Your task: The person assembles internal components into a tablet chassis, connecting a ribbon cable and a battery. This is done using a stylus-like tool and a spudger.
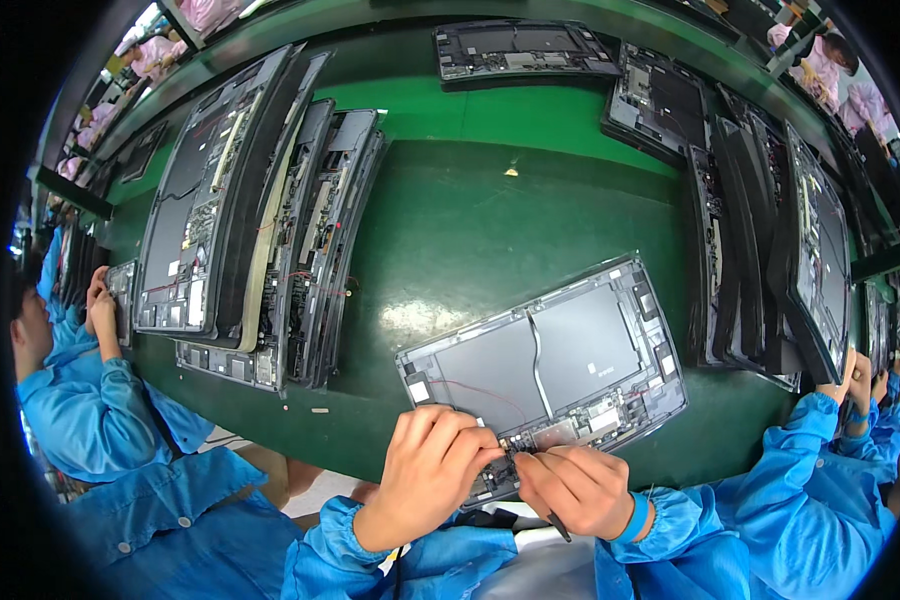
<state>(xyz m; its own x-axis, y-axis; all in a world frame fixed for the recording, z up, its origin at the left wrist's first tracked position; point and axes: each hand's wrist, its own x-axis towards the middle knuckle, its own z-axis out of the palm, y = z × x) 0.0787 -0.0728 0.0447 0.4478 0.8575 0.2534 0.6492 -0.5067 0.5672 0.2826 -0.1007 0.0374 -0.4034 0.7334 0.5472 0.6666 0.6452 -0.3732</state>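
An opened tablet (590, 345) lies tilted on the green table in front of me, its grey battery, flat ribbon cable (540, 365) and circuit board (600, 418) exposed. My left hand (432, 465) rests over its near left edge, thumb and fingertips pinched together at the board; what they hold, if anything, is hidden. Beside it my right hand (582, 488) is closed round a slim dark tool (560, 527), whose back end sticks out below the palm. The tool's tip is hidden at the board, close to the left fingertips. A thin red wire (470, 386) curves over the battery.
Stacked opened tablets stand at the left (205, 210) and at the right (760, 240). More tablets lie at the far edge (520, 50) and back right (660, 100). People in blue work on both sides; a hand (845, 380) touches the right stack.
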